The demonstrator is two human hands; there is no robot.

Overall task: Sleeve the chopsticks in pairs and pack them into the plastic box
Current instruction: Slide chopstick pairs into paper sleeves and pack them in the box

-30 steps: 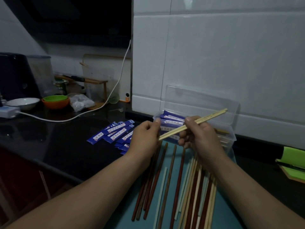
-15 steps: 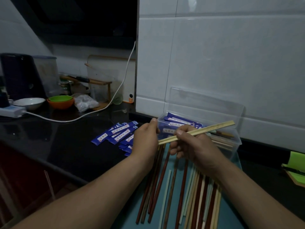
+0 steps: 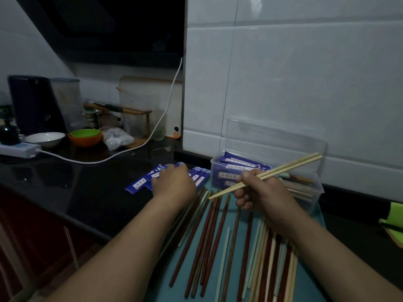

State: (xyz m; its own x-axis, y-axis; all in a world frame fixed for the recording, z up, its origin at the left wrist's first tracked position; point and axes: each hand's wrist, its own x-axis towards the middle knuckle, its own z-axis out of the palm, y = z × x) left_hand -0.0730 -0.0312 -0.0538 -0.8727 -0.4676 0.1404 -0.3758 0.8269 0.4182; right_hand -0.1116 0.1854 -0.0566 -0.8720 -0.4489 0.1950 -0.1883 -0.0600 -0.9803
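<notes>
My right hand (image 3: 259, 190) grips a pair of pale bamboo chopsticks (image 3: 290, 166), tips pointing down-left, above the mat. My left hand (image 3: 172, 184) reaches over the pile of blue paper sleeves (image 3: 139, 184) on the black counter, fingers down on them; whether it holds one is hidden. The clear plastic box (image 3: 314, 188) stands behind my right hand, with sleeved pairs (image 3: 235, 164) inside and its lid leaning on the wall. Several loose chopsticks (image 3: 216, 240), red-brown, pale and greenish, lie on the teal mat (image 3: 170, 288).
A white tiled wall (image 3: 283, 83) rises right behind the box. On the far left counter are a white cable (image 3: 122, 153), power strip (image 3: 17, 149), white bowl (image 3: 44, 139), orange and green bowls (image 3: 85, 137) and a plastic bag (image 3: 116, 138). A green object (image 3: 394, 216) lies at the right edge.
My left hand has let go of the bamboo pair and moved left onto the blue sleeves. My right hand keeps the pair, now alone.
</notes>
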